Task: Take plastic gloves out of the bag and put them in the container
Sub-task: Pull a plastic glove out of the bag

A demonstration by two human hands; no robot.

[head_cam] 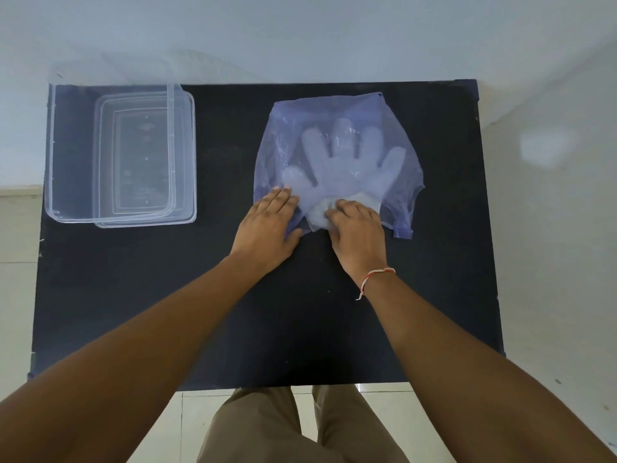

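Opening stage of the transfer. A translucent blue bag [337, 162] lies flat on the dark tabletop [267, 312], its mouth toward the person. The plastic gloves [347, 162] are in the bag as a flat stack, fingers spread and pointing away; only their bunched cuff end shows at the mouth.

The left hand [267, 225] rests flat and open on the near left edge of the bag, pinning it down. The right hand [355, 232] sits at the mouth with fingers curled onto the whitish cuff bundle; whether it has a firm pinch on it cannot be told from here.

The clear container [53, 155] stands at the far left of the tabletop, well apart from the bag, with what looks like its lid [187, 155] set partly over or beside it. No glove is visible in it.

Judged progress: nothing delivered yet; extraction, carry and placement all remain.
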